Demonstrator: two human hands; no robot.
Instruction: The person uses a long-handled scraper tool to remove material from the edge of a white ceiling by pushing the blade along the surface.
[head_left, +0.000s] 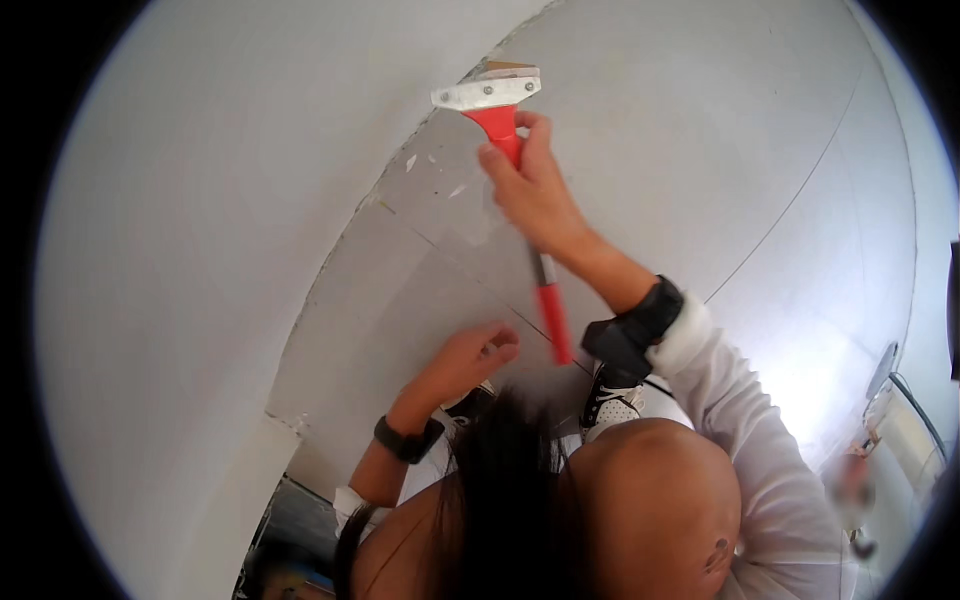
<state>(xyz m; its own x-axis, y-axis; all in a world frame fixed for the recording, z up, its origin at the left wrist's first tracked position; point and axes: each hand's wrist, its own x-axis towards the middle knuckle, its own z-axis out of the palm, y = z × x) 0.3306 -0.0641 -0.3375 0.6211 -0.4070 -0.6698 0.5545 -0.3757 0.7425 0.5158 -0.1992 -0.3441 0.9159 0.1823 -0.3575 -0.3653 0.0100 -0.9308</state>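
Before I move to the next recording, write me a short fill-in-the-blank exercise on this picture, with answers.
1. The right hand holds a scraper whose grip at the handle's end is coloured ____.
2. The left hand appears ____ in the picture than the right hand.
3. The band on the left wrist is coloured ____.

Missing words: red; lower; black.

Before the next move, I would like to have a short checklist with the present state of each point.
1. Right hand grips the scraper: ok.
2. Left hand is free: ok, nothing visible in it.
3. Scraper head touches the wall: cannot tell.
4. Floor is free of chips: not ok, pale chips lie near the wall.
5. Hair is out of view: not ok, it hangs at lower middle.
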